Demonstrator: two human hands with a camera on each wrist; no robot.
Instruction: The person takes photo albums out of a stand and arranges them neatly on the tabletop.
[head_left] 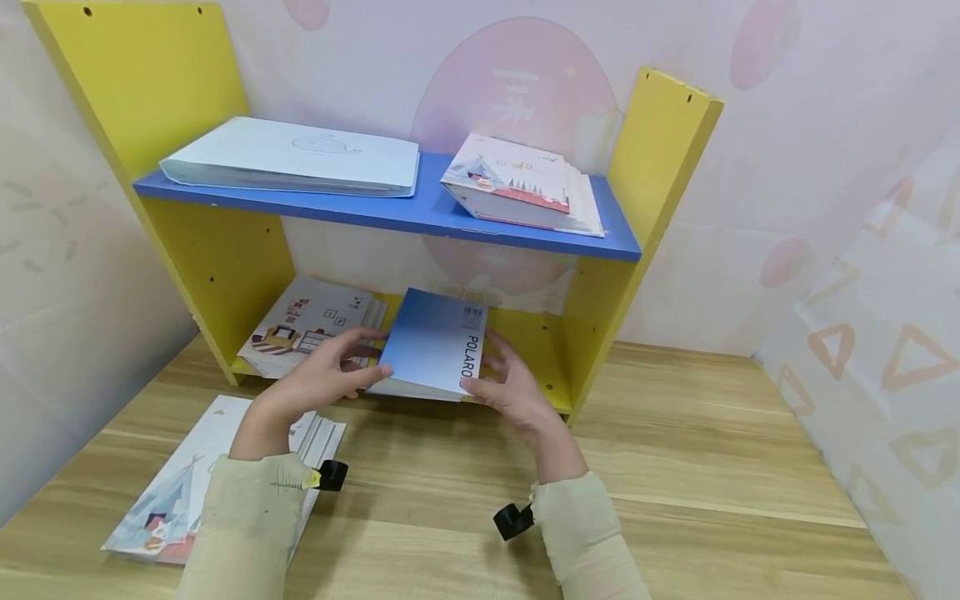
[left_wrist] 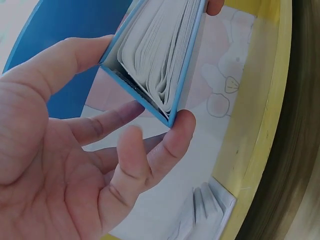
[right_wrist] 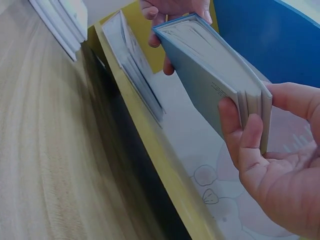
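1. Your left hand (head_left: 326,368) pinches the blue-and-white book (head_left: 429,346) at its 9 o'clock side, your right hand (head_left: 519,390) its 3 o'clock side, probably to steady it and keep it closed.
2. The book lies between your hands, raised above the lower yellow shelf (head_left: 542,354).
3. Beyond: a white book (head_left: 318,310) at 9 o'clock; the blue shelf (head_left: 429,193) at 12 o'clock.

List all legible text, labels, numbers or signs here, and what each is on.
"POLARO": cover of the blue album; the right hand hides any letters after it.
Too small to read: print at that cover's upper corner, and on its back cover.
Too small: marks on the lower-shelf book and upper-shelf right book.
Too faint: pale characters on the pink wall circle.
No readable numbers.
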